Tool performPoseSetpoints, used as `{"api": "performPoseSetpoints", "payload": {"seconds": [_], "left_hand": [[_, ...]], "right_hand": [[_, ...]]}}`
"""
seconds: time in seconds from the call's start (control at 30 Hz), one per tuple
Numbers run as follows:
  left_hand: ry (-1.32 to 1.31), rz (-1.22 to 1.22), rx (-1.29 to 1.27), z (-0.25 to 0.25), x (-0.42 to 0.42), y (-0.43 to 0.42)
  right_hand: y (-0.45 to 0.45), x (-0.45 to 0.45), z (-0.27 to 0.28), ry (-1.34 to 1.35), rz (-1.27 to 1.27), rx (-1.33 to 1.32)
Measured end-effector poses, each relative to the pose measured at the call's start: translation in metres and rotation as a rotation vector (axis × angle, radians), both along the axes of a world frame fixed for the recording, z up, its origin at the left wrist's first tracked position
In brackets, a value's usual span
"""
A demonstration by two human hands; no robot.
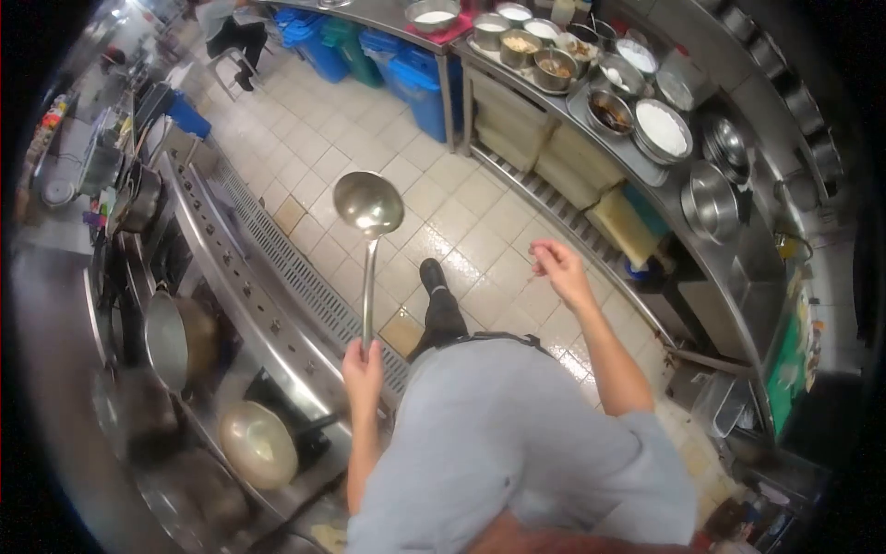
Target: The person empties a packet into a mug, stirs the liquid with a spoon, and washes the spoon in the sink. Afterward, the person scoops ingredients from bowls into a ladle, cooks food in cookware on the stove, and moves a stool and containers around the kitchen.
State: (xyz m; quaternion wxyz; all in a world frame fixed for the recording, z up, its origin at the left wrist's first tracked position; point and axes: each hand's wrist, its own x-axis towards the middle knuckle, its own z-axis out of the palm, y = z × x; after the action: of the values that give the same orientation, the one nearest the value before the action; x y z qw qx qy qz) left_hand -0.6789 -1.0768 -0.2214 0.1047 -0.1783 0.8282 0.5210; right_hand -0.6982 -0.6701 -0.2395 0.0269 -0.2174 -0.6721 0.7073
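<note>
My left hand (pixel 363 367) is closed around the lower end of a long metal ladle (pixel 369 205). The ladle points away from me over the floor, its round bowl at the far end. My right hand (pixel 560 270) is raised in the air on the other side, fingers loosely bent and a little apart, with nothing visible in it. It touches neither the ladle nor the counter. Beside my left arm, a wok (pixel 258 445) with a dark handle sits on the steel stove (pixel 268 309).
A large pot (pixel 171 342) stands farther along the stove. On my right, a steel counter (pixel 568 109) carries several bowls of ingredients, including a bowl of white powder (pixel 662 127). Blue bins (pixel 420 92) stand ahead. A seated person (pixel 231 32) is at the far left. Tiled floor (pixel 471 203) runs between.
</note>
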Motion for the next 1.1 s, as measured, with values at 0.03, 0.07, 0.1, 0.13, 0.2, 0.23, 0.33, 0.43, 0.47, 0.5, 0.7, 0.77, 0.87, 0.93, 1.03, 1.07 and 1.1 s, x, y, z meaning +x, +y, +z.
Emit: {"api": "performPoseSetpoints", "payload": {"seconds": [0.03, 0.07, 0.1, 0.13, 0.2, 0.23, 0.33, 0.43, 0.47, 0.5, 0.7, 0.77, 0.87, 0.93, 1.03, 1.07, 1.1], "left_hand": [[0.078, -0.018, 0.026, 0.007, -0.030, 0.012], [0.152, -0.036, 0.052, 0.012, -0.053, 0.016], [0.095, -0.048, 0.003, -0.004, -0.076, 0.007], [0.088, -0.056, 0.012, -0.003, -0.099, 0.004], [0.126, -0.197, -0.014, -0.001, -0.145, 0.001], [0.121, -0.213, -0.010, 0.001, -0.167, -0.001], [0.081, -0.238, -0.140, 0.018, -0.219, -0.007], [0.105, -0.270, -0.240, 0.055, -0.270, -0.001], [0.106, -0.284, -0.244, 0.061, -0.285, -0.001], [0.144, -0.339, -0.350, 0.065, -0.300, -0.003], [0.208, -0.463, -0.523, 0.085, -0.365, 0.013], [0.200, -0.495, -0.510, 0.086, -0.386, 0.026], [0.219, -0.561, -0.486, 0.089, -0.417, 0.047], [0.151, -0.603, -0.531, 0.101, -0.436, 0.068], [0.358, -0.654, -0.562, 0.098, -0.458, 0.085], [0.366, -0.646, -0.567, 0.099, -0.464, 0.094], [0.357, -0.637, -0.563, 0.100, -0.467, 0.103]], "right_hand": [[0.003, -0.018, 0.004, 0.033, -0.020, 0.050], [0.005, -0.035, 0.009, 0.021, -0.029, 0.057], [0.010, -0.055, 0.015, 0.029, -0.053, 0.078], [0.015, -0.078, 0.022, 0.042, -0.076, 0.101], [0.025, -0.120, 0.039, 0.052, -0.081, 0.177], [0.028, -0.140, 0.046, 0.063, -0.078, 0.245], [0.031, -0.198, 0.060, 0.166, -0.143, 0.339], [0.037, -0.238, 0.065, 0.203, -0.139, 0.471], [0.038, -0.248, 0.068, 0.199, -0.153, 0.468], [0.038, -0.257, 0.070, 0.198, -0.152, 0.576], [0.059, -0.302, 0.064, 0.130, -0.190, 0.737], [0.078, -0.315, 0.050, 0.163, -0.213, 0.774], [0.103, -0.334, 0.039, 0.169, -0.232, 0.747], [0.118, -0.343, 0.031, 0.165, -0.241, 0.702], [0.143, -0.359, 0.019, 0.137, -0.241, 0.684], [0.149, -0.366, 0.018, 0.106, -0.212, 0.695], [0.157, -0.372, 0.017, 0.077, -0.178, 0.706]]}}
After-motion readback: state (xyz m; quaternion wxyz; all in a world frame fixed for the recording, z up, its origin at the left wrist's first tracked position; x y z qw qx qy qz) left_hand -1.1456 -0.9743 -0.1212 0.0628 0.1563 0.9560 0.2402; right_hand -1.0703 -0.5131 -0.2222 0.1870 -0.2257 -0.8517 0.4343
